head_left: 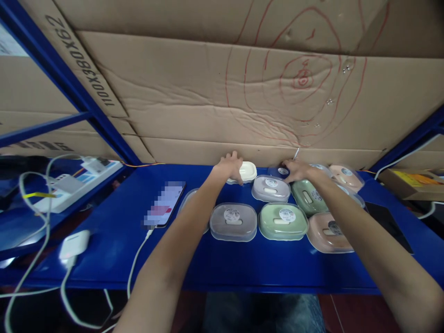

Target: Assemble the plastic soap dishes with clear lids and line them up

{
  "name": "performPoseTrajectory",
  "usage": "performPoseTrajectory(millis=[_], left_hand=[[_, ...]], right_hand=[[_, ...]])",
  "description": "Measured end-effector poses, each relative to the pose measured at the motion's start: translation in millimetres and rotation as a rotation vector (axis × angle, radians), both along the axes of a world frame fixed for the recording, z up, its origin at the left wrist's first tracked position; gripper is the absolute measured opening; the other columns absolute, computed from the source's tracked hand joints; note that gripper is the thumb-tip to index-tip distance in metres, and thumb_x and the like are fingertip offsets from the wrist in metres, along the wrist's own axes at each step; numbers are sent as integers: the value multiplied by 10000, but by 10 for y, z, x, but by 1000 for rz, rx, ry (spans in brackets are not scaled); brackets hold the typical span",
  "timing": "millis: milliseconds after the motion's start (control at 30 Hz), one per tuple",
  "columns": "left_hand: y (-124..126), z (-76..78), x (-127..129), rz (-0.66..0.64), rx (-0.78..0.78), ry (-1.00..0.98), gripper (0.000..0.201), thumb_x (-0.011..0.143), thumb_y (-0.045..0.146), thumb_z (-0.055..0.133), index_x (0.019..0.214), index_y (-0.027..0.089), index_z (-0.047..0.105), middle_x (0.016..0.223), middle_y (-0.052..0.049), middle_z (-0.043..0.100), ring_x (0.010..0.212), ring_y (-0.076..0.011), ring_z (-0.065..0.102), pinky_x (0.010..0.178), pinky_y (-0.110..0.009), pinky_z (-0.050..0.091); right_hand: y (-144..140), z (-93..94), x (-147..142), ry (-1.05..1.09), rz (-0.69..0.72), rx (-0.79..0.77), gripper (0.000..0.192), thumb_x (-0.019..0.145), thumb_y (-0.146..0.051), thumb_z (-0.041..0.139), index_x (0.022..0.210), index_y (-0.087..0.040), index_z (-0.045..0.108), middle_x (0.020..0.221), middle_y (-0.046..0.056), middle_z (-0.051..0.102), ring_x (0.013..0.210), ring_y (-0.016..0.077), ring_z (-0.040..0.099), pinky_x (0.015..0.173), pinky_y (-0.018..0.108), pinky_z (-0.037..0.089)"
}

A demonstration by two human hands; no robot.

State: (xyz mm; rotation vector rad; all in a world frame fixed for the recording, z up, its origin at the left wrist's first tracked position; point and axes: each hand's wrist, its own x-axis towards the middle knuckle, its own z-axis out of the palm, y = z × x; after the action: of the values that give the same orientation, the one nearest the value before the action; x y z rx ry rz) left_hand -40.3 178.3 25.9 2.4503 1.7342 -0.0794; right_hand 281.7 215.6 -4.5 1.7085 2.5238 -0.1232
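At the back of the shelf, my left hand (229,167) has its fingers closed round the left end of a cream soap box (247,171), which shows no clear lid. To its right, my right hand (297,170) grips the edge of a clear lid (278,172) with a round label, through which the blue shelf shows. Just in front of that lid is a pale lilac soap box (271,188) under a clear lid. A darker green soap box (306,198) lies under my right wrist. My right forearm partly covers several boxes on the right.
A grey soap box (233,222), a light green one (283,222) and a peach one (328,232) line the front of the blue shelf (243,266). A phone (167,203) on a cable, a white charger (74,245) and a power strip (74,185) are left. Cardboard (187,101) walls the back.
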Motion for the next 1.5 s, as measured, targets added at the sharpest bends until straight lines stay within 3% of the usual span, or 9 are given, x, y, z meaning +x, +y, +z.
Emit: performPoseTrajectory(millis=[333, 467, 567, 633, 800, 1033, 1267, 1400, 1500], left_hand=[[29, -182, -250, -27, 5, -157, 839, 606, 454, 999, 1310, 142, 667, 1403, -248, 712, 1317, -455, 698, 1089, -500, 572], [-54, -105, -377, -14, 108, -256, 754, 649, 500, 976, 1244, 140, 684, 1347, -236, 727, 1279, -456, 706, 1075, -507, 572], [-215, 19, -428, 4, 200, -358, 727, 691, 513, 954, 1257, 147, 679, 1328, -205, 732, 1281, -436, 694, 1085, -514, 565], [-379, 97, -408, 6, 247, -422, 759, 726, 524, 943, 1325, 151, 665, 1371, -184, 725, 1300, -408, 688, 1103, -504, 562], [-841, 164, -201, -166, 282, -810, 858, 740, 510, 969, 1475, 210, 645, 1486, -122, 712, 1338, -350, 690, 1155, -474, 542], [-1086, 157, -53, -257, 360, -785, 928, 719, 580, 1019, 1513, 274, 647, 1422, -87, 736, 1317, -373, 678, 1186, -504, 507], [-1152, 151, -44, -282, 345, -820, 956, 696, 600, 1044, 1500, 258, 657, 1453, -104, 729, 1357, -386, 668, 1177, -512, 542], [-1120, 113, -78, -235, 229, -1054, 1011, 699, 579, 1030, 1556, 283, 584, 1589, -126, 670, 1431, -390, 660, 1090, -480, 621], [-1059, 83, -152, -105, 263, -1147, 1022, 669, 596, 1018, 1523, 256, 573, 1544, -154, 691, 1386, -389, 690, 970, -442, 660]], right_hand=[[-253, 256, 41, 264, -36, 163, 818, 705, -465, 995, 1395, -171, 669, 1441, 228, 639, 1317, 452, 645, 1141, 553, 531], [-489, 412, 75, 512, -93, 251, 847, 709, -471, 984, 1402, -129, 636, 1439, 265, 638, 1295, 445, 666, 1162, 578, 522], [-707, 466, 3, 710, -142, 269, 819, 854, -670, 809, 1463, -182, 561, 1408, 223, 690, 1137, 362, 742, 1012, 541, 624], [-886, 490, -113, 941, -153, 181, 739, 962, -777, 584, 1467, -239, 549, 1380, 178, 726, 1100, 334, 764, 952, 522, 660], [-1396, 546, -478, 1522, -126, -288, 833, 989, -844, 311, 1411, -202, 634, 1479, 228, 694, 1400, 418, 653, 1142, 584, 591], [-1809, 641, -547, 1613, -88, -465, 1118, 955, -789, -188, 1615, -190, 488, 1717, 210, 532, 1458, 453, 603, 1094, 648, 577], [-1795, 602, -539, 1696, -149, -347, 780, 1010, -776, 236, 1468, -274, 621, 1544, 182, 697, 1466, 464, 595, 1145, 665, 544], [-1731, 580, -478, 1658, -133, -250, 991, 949, -901, 98, 1438, -236, 646, 1485, 223, 705, 1459, 472, 586, 1137, 642, 549], [-1722, 611, -360, 1486, -128, -99, 1197, 841, -1005, 12, 1582, -227, 539, 1587, 230, 624, 1452, 495, 578, 1070, 649, 583]])
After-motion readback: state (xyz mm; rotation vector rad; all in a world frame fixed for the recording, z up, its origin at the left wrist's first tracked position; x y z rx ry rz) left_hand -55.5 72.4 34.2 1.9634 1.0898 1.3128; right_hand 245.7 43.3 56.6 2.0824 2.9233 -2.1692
